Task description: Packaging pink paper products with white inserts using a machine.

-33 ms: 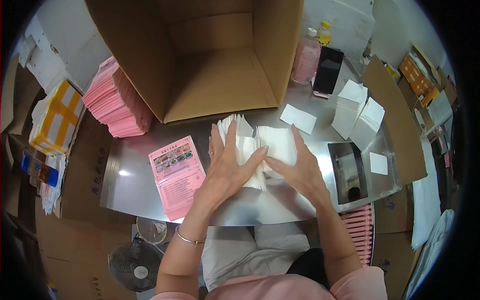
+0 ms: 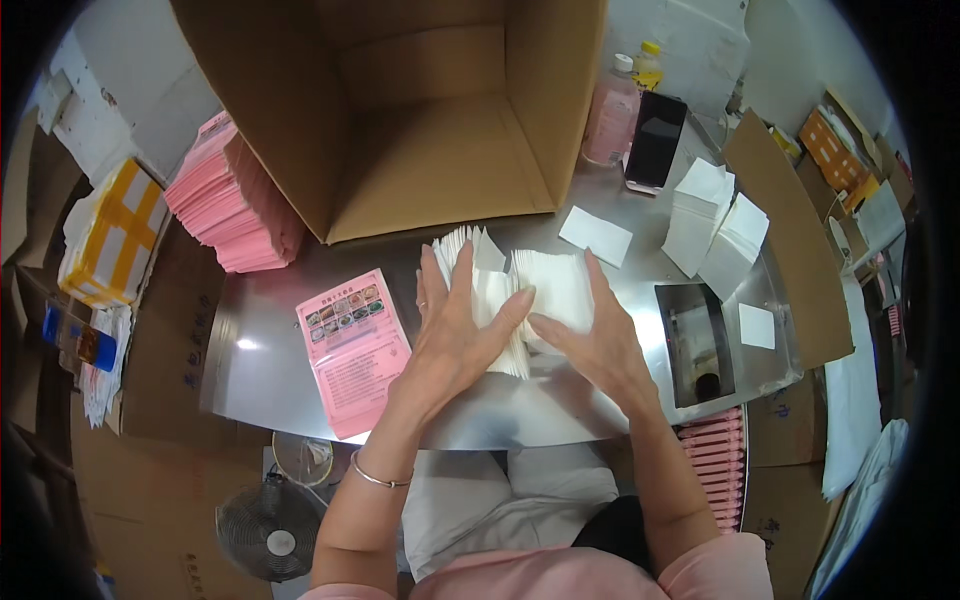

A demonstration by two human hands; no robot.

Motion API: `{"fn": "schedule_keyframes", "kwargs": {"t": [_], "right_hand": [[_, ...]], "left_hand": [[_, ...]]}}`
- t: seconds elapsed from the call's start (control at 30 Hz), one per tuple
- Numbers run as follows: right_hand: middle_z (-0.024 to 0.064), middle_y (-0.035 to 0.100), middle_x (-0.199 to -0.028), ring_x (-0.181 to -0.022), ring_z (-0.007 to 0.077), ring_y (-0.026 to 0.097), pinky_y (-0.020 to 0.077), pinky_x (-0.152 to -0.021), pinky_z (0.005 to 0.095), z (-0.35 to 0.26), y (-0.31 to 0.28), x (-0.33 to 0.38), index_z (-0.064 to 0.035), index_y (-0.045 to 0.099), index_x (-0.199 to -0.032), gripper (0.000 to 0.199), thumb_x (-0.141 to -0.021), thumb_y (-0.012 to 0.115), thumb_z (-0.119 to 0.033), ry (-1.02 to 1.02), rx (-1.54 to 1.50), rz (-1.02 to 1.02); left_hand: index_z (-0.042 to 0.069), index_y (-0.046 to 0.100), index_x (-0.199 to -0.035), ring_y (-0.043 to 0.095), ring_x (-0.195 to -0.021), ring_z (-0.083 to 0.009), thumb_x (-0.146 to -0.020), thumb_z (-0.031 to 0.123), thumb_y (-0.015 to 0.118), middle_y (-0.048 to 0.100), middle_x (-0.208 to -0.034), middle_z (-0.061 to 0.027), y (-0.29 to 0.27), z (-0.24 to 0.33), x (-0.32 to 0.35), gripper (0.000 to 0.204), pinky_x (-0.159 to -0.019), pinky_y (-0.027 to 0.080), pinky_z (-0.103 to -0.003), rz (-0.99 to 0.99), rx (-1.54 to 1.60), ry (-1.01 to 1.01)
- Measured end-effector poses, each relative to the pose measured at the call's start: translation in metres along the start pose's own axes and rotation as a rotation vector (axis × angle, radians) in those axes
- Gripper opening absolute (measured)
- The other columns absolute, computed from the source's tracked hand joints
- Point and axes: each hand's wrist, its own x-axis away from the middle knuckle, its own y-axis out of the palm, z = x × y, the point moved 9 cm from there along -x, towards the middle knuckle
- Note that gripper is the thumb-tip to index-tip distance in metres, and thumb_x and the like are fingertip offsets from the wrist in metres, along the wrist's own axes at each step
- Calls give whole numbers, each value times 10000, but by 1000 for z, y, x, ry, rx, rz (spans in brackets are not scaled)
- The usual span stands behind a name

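Observation:
At the middle of the metal table, my left hand (image 2: 450,325) grips the left side of a stack of folded white paper napkins (image 2: 490,290). My right hand (image 2: 606,345) is curved round the right side of a second napkin stack (image 2: 555,285), which is pressed up against the first. Both thumbs rest across the napkins, close to each other. Part of each stack is hidden behind my fingers. Beside my left wrist lies a pink printed packet (image 2: 355,350) with small food pictures on it.
A large open cardboard box (image 2: 440,165) stands at the back. Pink packets (image 2: 230,200) are piled at its left. On the right are a single napkin (image 2: 596,237), more napkin stacks (image 2: 698,215), a phone (image 2: 655,145), a bottle (image 2: 610,120) and a rectangular table opening (image 2: 695,345).

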Motion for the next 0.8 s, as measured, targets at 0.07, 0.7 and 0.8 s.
{"fn": "schedule_keyframes", "kwargs": {"t": [0.07,0.7,0.8], "right_hand": [[292,463,-1414,-1326,391,467,374,-1101,418,2,-6,11,30,290,-1509,1008,-758,790,-419,-117,-11,33],[266,432,-1388,-1217,443,509,478,-964,494,-6,-3,30,-70,468,-1427,863,-666,799,-309,-241,429,204],[243,468,-1327,-1140,428,545,502,-903,493,-3,-3,29,-77,480,-1413,823,-652,749,-235,-218,462,266]], "left_hand": [[-20,247,-1529,49,-1482,-485,-923,614,535,42,-1574,-371,3,5,5,923,-1199,140,-487,51,20,6],[113,623,-1315,91,-1387,-651,-998,527,436,86,-1532,-420,22,8,-6,554,-1142,253,-579,65,-94,41],[35,644,-1254,164,-1361,-660,-983,548,469,147,-1507,-431,19,14,-3,605,-1092,342,-581,106,-240,64]]}}
